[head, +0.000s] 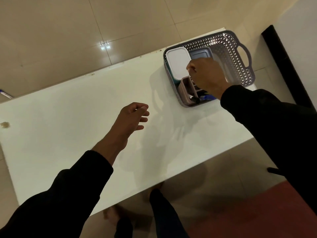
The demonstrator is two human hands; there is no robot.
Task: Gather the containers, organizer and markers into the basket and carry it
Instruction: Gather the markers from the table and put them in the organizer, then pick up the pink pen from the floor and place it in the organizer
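Observation:
A grey lattice basket (pixel 237 54) stands at the table's far right corner. Inside it lie a container with a white lid and teal base (pixel 177 62), a blue-grey container (pixel 199 54) and a brownish organizer (pixel 184 90). A black marker (pixel 195 99) and a blue marker (pixel 208 97) show at the organizer's near end. My right hand (pixel 207 74) reaches into the basket above the organizer with its fingers curled downward; what they touch is hidden. My left hand (pixel 133 117) hovers over the middle of the table, holding nothing, fingers loosely apart.
The white table (pixel 68 126) runs from lower left to upper right over a tiled floor. A blue and white pen (pixel 6 93) lies past the table's far edge at the left. A dark upright edge (pixel 283 66) stands right of the basket. My legs show below the near edge.

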